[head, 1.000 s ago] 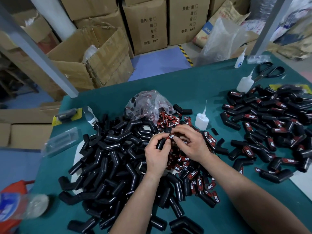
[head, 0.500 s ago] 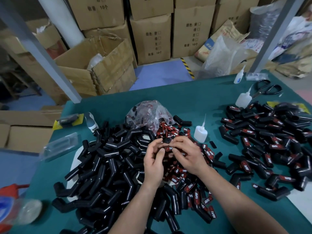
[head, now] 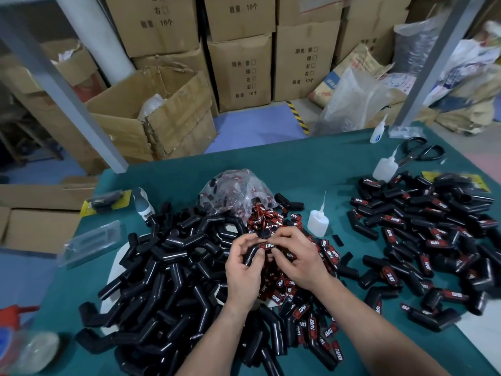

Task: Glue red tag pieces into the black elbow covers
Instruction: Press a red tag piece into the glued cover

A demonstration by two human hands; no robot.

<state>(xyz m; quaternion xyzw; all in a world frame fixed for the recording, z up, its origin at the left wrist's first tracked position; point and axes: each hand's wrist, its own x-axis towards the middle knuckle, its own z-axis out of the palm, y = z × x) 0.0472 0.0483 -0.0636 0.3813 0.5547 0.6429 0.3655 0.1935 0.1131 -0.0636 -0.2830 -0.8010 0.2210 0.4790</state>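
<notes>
Black elbow cover (head: 250,255) sits gripped in the left hand (head: 244,275), fingers and thumb curled round its lower leg, just left of the glue bottle (head: 317,222) and nearer the person. The right hand (head: 296,257) meets it there, thumb and fingertips pinching a red tag (head: 267,245) lettered TAPER against the cover's upper leg. The 2 hands hover over loose tags (head: 306,313) that spill from a clear plastic bag (head: 233,189) lying left of the glue bottle and a little beyond it. Farther left of the bottle spreads a heap of plain covers (head: 162,270). Right of the bottle, across a strip of bare green table (head: 284,166), lies a heap of tagged covers (head: 439,240). Beyond the glue bottle and to its right stand another squeeze bottle (head: 385,169) and, just past that, black scissors (head: 421,153).
</notes>
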